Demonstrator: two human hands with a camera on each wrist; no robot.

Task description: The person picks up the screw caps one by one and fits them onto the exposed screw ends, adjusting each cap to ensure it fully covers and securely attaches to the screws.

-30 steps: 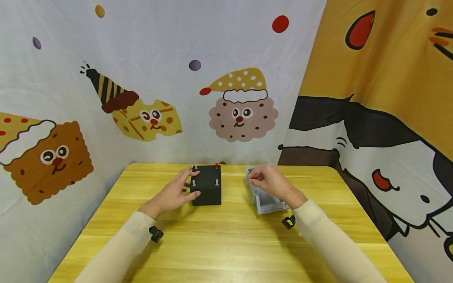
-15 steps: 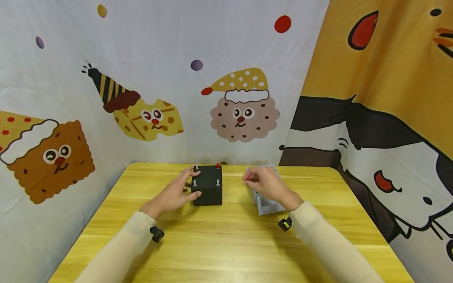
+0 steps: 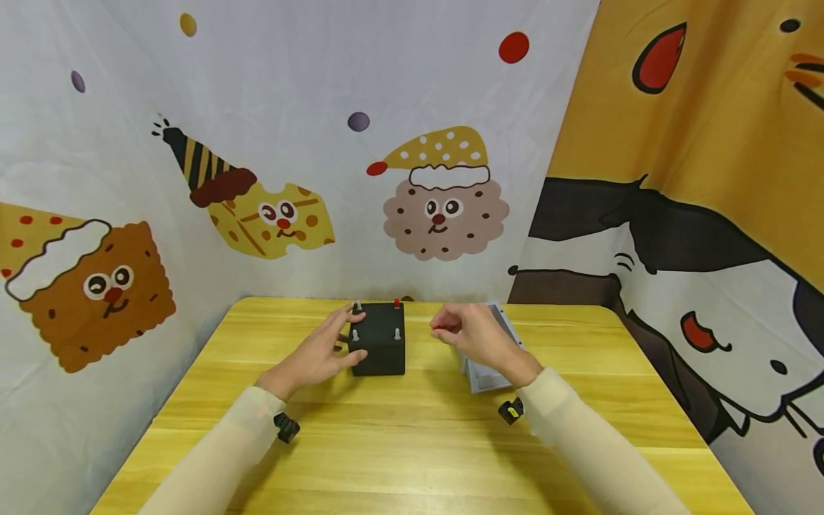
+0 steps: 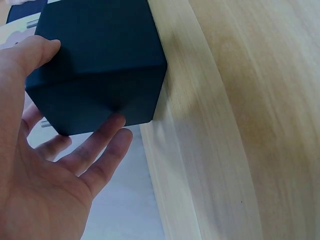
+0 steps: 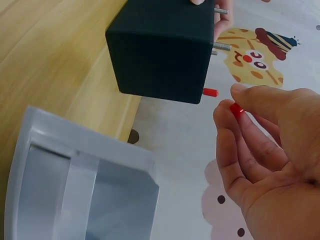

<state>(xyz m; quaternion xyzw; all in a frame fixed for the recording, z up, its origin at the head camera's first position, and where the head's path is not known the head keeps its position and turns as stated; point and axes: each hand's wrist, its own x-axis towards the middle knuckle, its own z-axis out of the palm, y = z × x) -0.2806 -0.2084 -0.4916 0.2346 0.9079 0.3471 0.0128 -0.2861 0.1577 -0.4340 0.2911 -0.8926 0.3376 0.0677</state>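
A black box point(image 3: 378, 340) with threaded metal posts at its top corners sits on the table. A red cap point(image 5: 210, 92) covers the post at the far right corner; the other posts are bare metal. My left hand point(image 3: 315, 350) holds the box at its left side, thumb at the front and fingers at the left and top. In the right wrist view, my right hand point(image 5: 270, 135) pinches a small red piece point(image 5: 236, 109), like another cap, between thumb and forefinger. In the head view this hand hovers between the box and a grey tray point(image 3: 492, 379).
The tray has compartments and stands right of the box, partly hidden by my right hand. Both stand towards the back of the wooden table point(image 3: 399, 443). A cartoon-printed cloth point(image 3: 290, 93) hangs behind the table and along its right side.
My right hand has moved left from over the tray towards the box, and red now shows at its fingertips. My left hand stays on the box.
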